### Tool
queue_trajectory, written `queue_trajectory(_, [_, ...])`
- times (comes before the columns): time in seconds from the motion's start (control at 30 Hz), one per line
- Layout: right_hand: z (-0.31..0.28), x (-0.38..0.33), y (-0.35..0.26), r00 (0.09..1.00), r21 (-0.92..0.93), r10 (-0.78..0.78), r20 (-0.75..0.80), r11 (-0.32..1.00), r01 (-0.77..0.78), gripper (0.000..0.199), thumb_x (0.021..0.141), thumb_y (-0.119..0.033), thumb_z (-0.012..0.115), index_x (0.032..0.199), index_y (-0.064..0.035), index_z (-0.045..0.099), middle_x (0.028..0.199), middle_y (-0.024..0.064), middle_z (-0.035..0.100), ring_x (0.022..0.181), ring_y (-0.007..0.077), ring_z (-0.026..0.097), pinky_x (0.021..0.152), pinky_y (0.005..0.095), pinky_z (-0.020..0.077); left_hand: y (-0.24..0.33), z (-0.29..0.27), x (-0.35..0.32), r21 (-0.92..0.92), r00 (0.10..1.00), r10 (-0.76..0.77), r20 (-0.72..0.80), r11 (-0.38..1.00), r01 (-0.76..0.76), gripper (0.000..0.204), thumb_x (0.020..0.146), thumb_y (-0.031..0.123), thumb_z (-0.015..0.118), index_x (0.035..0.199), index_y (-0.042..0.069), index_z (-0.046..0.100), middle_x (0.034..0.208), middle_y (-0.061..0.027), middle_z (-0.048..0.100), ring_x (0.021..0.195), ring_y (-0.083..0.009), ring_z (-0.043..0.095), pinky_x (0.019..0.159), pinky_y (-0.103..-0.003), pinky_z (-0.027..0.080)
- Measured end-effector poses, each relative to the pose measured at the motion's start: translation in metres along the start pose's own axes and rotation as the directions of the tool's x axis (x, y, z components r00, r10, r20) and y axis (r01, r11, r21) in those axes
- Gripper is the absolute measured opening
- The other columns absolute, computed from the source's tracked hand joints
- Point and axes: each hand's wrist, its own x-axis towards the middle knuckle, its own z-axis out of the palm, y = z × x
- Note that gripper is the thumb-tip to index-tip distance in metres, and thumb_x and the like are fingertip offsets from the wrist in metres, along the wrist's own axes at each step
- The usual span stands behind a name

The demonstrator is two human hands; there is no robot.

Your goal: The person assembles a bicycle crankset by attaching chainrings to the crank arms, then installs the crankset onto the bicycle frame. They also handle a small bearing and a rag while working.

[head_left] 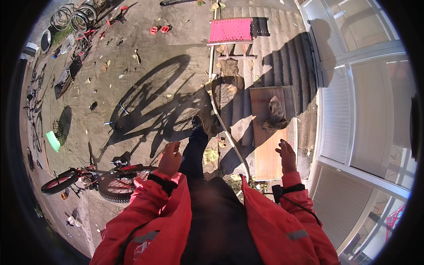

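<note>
My left hand (169, 160) is held in the air in front of me, its fingers loosely curled and somewhat apart, with nothing seen in it. Below and left of it is a red and black bicycle (117, 187). My right hand (287, 157) hovers with fingers apart and empty, over the right edge of a wooden board (267, 163). A crumpled greyish-brown cloth (276, 115) lies on that board, beyond the hand. Both arms wear red sleeves with black bands at the wrists.
A pink and black woven stool (229, 30) stands ahead on ridged steps. A pale hose (227, 134) runs along their edge. Wrenches (123, 109), red pedals (165, 29), a green plastic piece (53, 141) and several wheels (79, 20) lie leftward. Glazed panels (382, 115) stand at right.
</note>
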Motion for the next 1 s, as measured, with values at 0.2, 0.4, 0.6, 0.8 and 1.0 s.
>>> queue_trajectory(0.2, [0.083, 0.160, -0.060, 0.925, -0.314, -0.288, 0.248, 0.879, 0.358, 0.046, 0.100, -0.027, 0.066, 0.138, -0.0022, 0.061, 0.125, 0.0076, 0.068, 0.106, 0.0170, 0.066, 0.093, 0.0293, 0.0513, -0.010, -0.009, 0.086, 0.005, 0.994, -0.109, -0.018, 0.994, 0.109, 0.036, 0.087, -0.002, 0.056, 0.122, 0.003, 0.062, 0.114, -0.0155, 0.067, 0.107, -0.0299, 0.069, 0.092, -0.040, 0.054])
queue_trajectory(0.4, [0.154, 0.248, -0.136, 0.958, -0.286, -0.082, 0.276, 0.944, 0.163, 0.046, 0.098, -0.023, 0.067, 0.138, -0.0015, 0.060, 0.130, 0.0118, 0.067, 0.115, 0.0195, 0.064, 0.096, 0.0311, 0.0506, -0.009, 0.005, 0.125, -0.041, 0.983, -0.183, 0.001, 0.982, 0.183, 0.040, 0.087, -0.003, 0.057, 0.126, 0.003, 0.059, 0.117, -0.0152, 0.065, 0.108, -0.0280, 0.068, 0.090, -0.040, 0.055])
queue_trajectory(0.6, [0.213, 0.381, -0.110, 0.943, -0.600, 0.002, 0.334, 0.772, 0.211, 0.048, 0.091, -0.027, 0.073, 0.133, -0.0046, 0.064, 0.131, 0.0150, 0.065, 0.115, 0.0215, 0.066, 0.097, 0.0339, 0.0507, 0.003, 0.042, 0.173, -0.027, 0.935, -0.352, 0.046, 0.935, 0.354, 0.040, 0.089, -0.003, 0.054, 0.130, 0.001, 0.057, 0.122, -0.0175, 0.062, 0.110, -0.0295, 0.067, 0.087, -0.038, 0.056])
queue_trajectory(0.8, [0.279, 0.507, -0.032, 0.836, -0.699, -0.134, 0.533, 0.487, 0.524, 0.056, 0.083, -0.033, 0.070, 0.132, -0.0063, 0.064, 0.129, 0.0253, 0.061, 0.129, 0.0402, 0.052, 0.108, 0.0456, 0.0448, -0.001, 0.109, 0.234, -0.222, 0.821, -0.570, 0.031, 0.797, 0.562, 0.041, 0.090, -0.005, 0.053, 0.131, 0.001, 0.059, 0.125, -0.0147, 0.061, 0.114, -0.0258, 0.065, 0.090, -0.033, 0.055])
queue_trajectory(1.0, [0.339, 0.607, 0.028, 0.846, -0.829, 0.171, 0.504, 0.369, 0.420, 0.069, 0.082, -0.038, 0.073, 0.144, -0.0122, 0.057, 0.159, 0.0312, 0.027, 0.131, 0.0462, 0.053, 0.111, 0.0453, 0.0451, -0.013, 0.176, 0.286, -0.305, 0.779, -0.625, 0.058, 0.732, 0.610, 0.041, 0.090, -0.007, 0.053, 0.129, 0.001, 0.059, 0.123, -0.0145, 0.061, 0.114, -0.0254, 0.066, 0.091, -0.033, 0.054])
